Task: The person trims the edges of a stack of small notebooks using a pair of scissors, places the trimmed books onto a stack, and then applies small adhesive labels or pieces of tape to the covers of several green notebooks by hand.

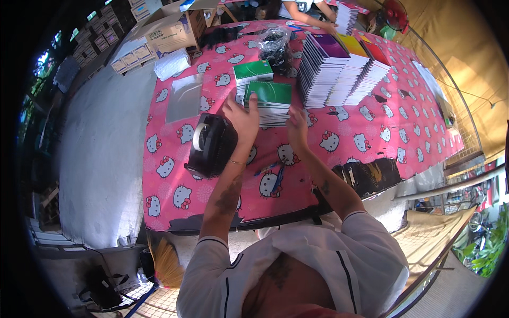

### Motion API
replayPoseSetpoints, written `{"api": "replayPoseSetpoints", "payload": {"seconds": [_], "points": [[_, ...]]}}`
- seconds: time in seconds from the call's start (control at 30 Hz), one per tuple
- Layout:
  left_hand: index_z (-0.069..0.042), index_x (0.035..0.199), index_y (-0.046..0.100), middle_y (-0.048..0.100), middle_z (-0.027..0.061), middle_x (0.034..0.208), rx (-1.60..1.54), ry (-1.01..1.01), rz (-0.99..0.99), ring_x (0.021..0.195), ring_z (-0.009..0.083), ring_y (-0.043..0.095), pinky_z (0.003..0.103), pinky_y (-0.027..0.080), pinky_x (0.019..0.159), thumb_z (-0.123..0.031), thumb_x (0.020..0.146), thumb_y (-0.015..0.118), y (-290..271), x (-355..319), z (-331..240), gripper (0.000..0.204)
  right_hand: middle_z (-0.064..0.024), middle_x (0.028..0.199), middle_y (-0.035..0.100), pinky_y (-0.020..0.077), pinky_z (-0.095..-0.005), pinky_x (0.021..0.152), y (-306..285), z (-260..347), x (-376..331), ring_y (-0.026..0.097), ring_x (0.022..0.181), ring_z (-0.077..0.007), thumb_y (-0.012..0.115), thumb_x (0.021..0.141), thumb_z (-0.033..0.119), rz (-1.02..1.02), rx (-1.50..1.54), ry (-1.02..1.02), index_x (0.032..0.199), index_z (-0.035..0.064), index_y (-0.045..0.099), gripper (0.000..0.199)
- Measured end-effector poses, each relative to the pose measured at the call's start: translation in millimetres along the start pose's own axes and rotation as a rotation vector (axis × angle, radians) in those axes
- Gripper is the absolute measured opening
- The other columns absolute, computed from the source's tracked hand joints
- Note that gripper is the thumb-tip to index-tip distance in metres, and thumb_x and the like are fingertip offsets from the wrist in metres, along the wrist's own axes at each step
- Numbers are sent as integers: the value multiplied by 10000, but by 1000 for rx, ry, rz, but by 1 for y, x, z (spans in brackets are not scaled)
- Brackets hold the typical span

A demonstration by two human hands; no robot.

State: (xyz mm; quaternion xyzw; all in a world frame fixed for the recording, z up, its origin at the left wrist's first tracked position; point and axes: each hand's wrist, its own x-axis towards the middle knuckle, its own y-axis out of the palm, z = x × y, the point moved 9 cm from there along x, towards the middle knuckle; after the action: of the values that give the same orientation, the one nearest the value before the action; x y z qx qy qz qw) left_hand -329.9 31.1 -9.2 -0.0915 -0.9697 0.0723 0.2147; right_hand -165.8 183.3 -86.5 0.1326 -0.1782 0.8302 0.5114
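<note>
Pink sheeting printed with white cat heads and red bows covers the table [164,206] before you, torn to a black layer [368,177] along its near edge. Somewhat left of the table's middle sits the front green notebook stack [269,94], its smooth green cover over layered white page edges. Your left hand [243,119] is at the stack's left side, fingers spread, one lying on the cover's edge. Your right hand [297,126] is at its right near corner, fingers curled; you cannot tell from here whether they grip. Just behind stands a second green stack [252,70]. Toward the left edge, beside your left wrist, is a black tape dispenser [209,151] with a pale round roll; beyond it lies a flat, translucent plastic sheet [184,100]. Slender blue pens [277,177] lie between your forearms. Toward the far edge, a crinkled clear bag [275,50] holds dark contents, left of tall, ridged piles of purple [324,69], yellow [352,66] and red notebooks [374,66].
</note>
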Motion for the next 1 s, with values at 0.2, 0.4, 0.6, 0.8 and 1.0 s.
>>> {"api": "replayPoseSetpoints", "payload": {"seconds": [0.2,0.4,0.6,0.8,1.0], "points": [[110,1390,320,419,349,1312,-209,-201,8,1213,452,456,454,365,1037,-401,765,768,17,10,81,923,-105,1282,467,460,-285,914,5,26,6,525,1149,-198,567,864,-53,184,58,-95,1180,78,657,354],[90,1401,333,425,342,1355,-13,-403,-163,1282,420,442,436,369,1049,-446,744,771,9,-15,61,955,-135,1120,507,502,-301,775,-1,-11,52,614,872,-201,704,864,160,196,119,-60,1162,90,655,311],[-9,1222,514,583,28,808,-185,-466,-198,649,123,562,327,470,559,-321,793,744,-1,-6,88,578,-106,1063,555,490,-311,776,31,-23,43,599,885,-177,730,779,24,370,569,424,1346,29,473,623],[-81,972,592,580,0,761,-391,-562,-51,653,131,541,339,456,624,-260,839,689,23,-20,77,243,-96,1055,556,511,-313,748,24,-37,40,597,913,-180,724,755,-55,327,765,608,1379,28,365,725],[-44,969,600,562,11,769,-448,-581,-49,635,110,499,301,391,514,-309,820,732,22,-19,77,332,-90,1060,560,552,-353,785,28,-41,36,601,914,-183,734,792,-26,270,910,621,1334,22,378,651]]}}
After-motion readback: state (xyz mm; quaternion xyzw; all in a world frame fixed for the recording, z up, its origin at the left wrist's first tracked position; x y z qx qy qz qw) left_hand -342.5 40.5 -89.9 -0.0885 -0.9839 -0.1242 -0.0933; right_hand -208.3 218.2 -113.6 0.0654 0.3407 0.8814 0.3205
